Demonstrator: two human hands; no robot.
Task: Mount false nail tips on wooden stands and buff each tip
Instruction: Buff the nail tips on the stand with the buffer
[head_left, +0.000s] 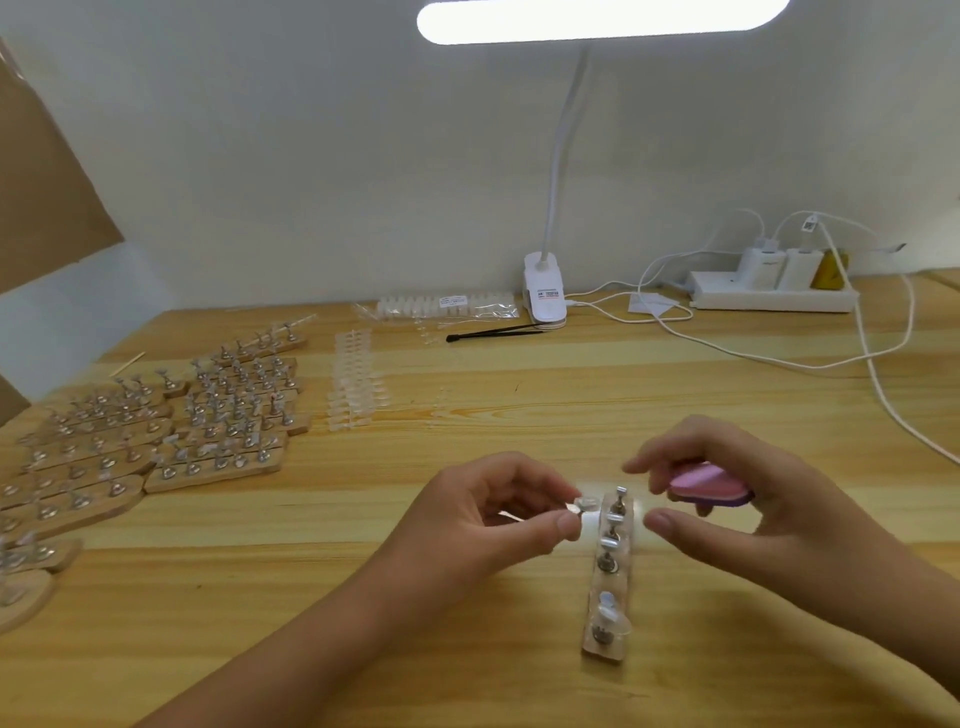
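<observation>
A wooden stand (609, 577) with several metal pegs lies lengthwise on the table between my hands; a clear nail tip (607, 608) sits on a peg near its close end. My left hand (488, 512) pinches a small metal peg with a clear nail tip (582, 506) between thumb and forefinger, just left of the stand's far end. My right hand (727, 488) holds a pink and purple buffer block (709, 486) in its curled fingers, with thumb and forefinger spread beside the stand's far end.
Many wooden stands with pegs (156, 431) are stacked at the left. Strips of clear nail tips (356, 387) lie behind them, with a bag of tips (447, 307), black tweezers (493, 332), a clip lamp (544, 293) and a power strip (769, 296) with trailing cables.
</observation>
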